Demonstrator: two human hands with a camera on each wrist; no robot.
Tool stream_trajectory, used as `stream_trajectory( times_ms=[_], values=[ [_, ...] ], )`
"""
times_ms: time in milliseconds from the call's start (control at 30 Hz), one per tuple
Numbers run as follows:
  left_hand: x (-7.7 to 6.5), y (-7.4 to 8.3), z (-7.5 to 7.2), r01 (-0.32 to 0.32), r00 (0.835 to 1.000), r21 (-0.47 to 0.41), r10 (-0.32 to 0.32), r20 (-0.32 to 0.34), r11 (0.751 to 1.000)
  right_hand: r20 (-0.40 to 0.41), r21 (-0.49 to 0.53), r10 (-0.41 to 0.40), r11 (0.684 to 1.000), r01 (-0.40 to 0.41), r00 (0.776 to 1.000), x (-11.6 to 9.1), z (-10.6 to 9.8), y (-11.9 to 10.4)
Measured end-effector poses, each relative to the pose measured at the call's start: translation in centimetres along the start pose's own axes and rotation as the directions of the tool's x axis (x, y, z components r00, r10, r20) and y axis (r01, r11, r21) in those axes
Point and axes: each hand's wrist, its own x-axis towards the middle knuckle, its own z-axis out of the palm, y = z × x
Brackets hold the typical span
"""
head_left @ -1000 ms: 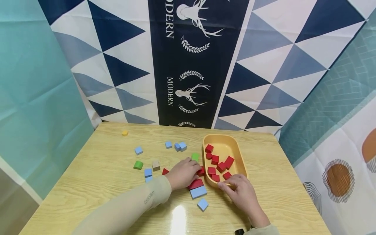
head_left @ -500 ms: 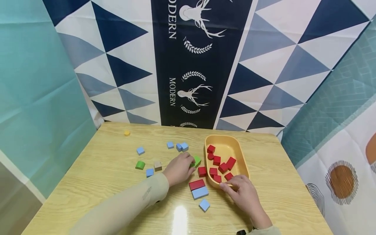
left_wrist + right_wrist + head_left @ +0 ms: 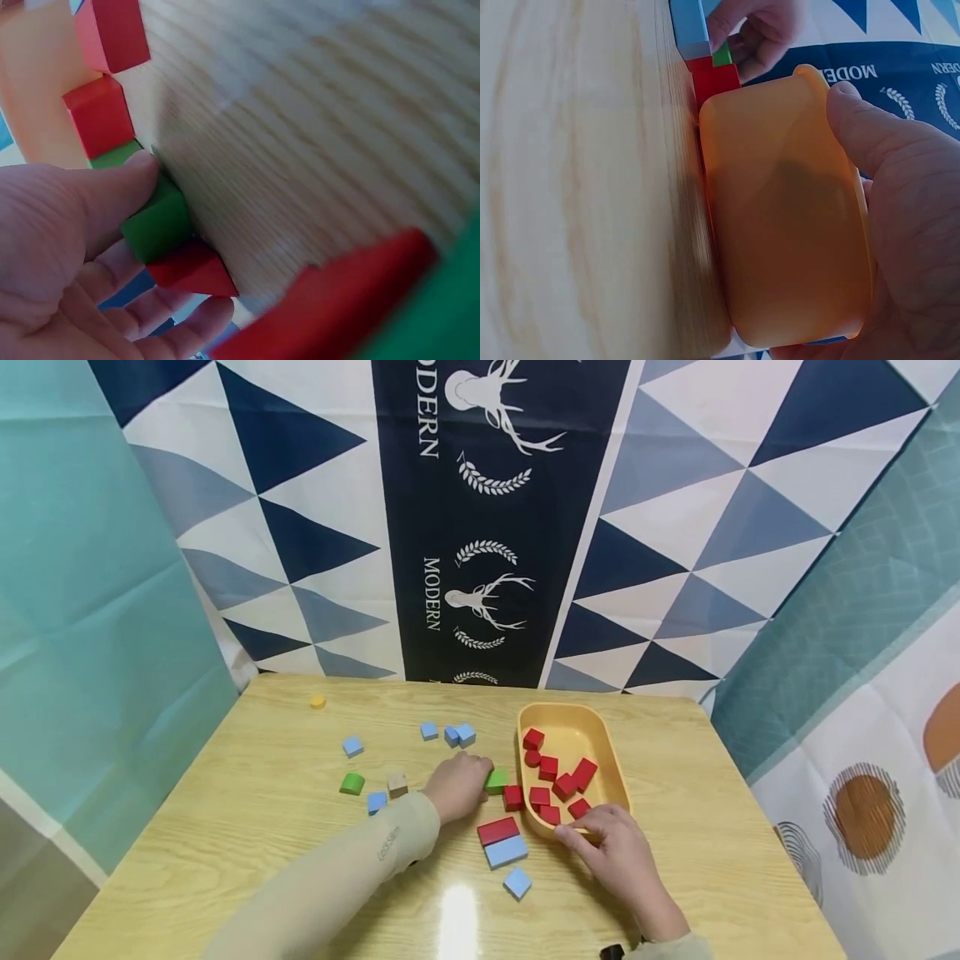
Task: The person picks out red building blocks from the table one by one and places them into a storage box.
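Note:
My left hand (image 3: 459, 785) pinches a green block (image 3: 496, 782) on the table, just left of a red block (image 3: 513, 797). In the left wrist view the thumb lies across the green block (image 3: 159, 225), and a red wedge-shaped block (image 3: 193, 268) sits against it by the fingers. My right hand (image 3: 621, 852) grips the near rim of a yellow plastic tray (image 3: 568, 733), thumb outside the wall. Inside the tray lie several red blocks (image 3: 564, 787). The left hand's fingertips are mostly hidden in the head view.
Nearer me lie a long red block (image 3: 498, 831), a long blue block (image 3: 506, 852) and a blue cube (image 3: 517, 882). Farther left are a green half-round block (image 3: 352, 783), a plain wooden block (image 3: 397, 784), several blue blocks (image 3: 466, 734) and a yellow disc (image 3: 318, 702).
My left hand has moved from the red block beside the tray to the green block. The green block has shifted toward me, up to that red block. The right hand stays on the tray.

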Motion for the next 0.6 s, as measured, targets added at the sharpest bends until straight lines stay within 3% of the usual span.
stream_trajectory(
  times_ms=[300,600],
  values=[
    [-1.3,-1.1,-0.6,-0.041,0.999,-0.067,0.042,0.011,0.997,0.003,-0.002,-0.026,1.000,0.026,1.000,0.2,-0.2,0.3],
    [-2.0,-2.0,-0.4,-0.094,0.995,-0.068,0.094,-0.017,0.993,-0.002,-0.003,-0.034,0.999,0.034,0.999,0.0,0.0,0.3]
  ],
)
